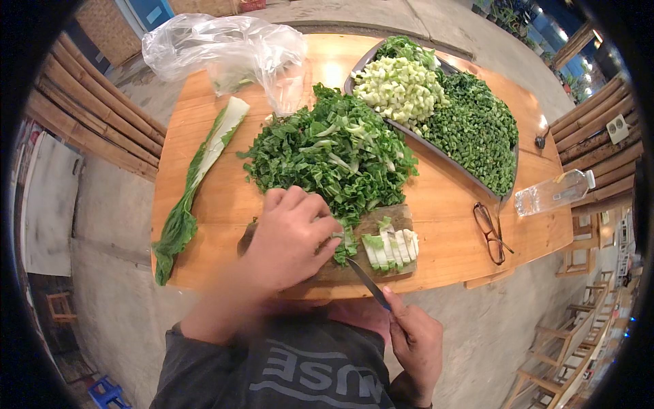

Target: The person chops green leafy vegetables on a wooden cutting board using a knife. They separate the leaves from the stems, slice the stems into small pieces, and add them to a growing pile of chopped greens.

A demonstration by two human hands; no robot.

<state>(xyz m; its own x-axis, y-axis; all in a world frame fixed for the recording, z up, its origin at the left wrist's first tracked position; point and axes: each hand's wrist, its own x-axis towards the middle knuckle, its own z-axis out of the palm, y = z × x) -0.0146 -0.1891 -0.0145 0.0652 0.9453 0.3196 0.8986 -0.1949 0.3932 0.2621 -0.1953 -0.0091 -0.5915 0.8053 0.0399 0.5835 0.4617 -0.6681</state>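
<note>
My left hand (294, 237) presses leafy greens against a wooden cutting board (403, 214), its fingers curled over them. My right hand (416, 337) grips a knife (368, 280), whose tip touches the board beside the cut green strips (347, 245) near my left fingers. Sliced white stalk pieces (391, 249) lie side by side at the board's right end. A large heap of chopped leafy greens (332, 148) rises beyond my left hand and covers the board's far edge. A whole leaf with a broad white stalk (217, 138) lies to the left on the table.
A dark tray (429, 149) holds chopped pale stalks (398, 89) and chopped green vegetables (475, 133). A clear plastic bag (225, 46) lies at the far left. Eyeglasses (490, 232) and a clear plastic bottle (554, 191) lie on the right of the wooden table (444, 225).
</note>
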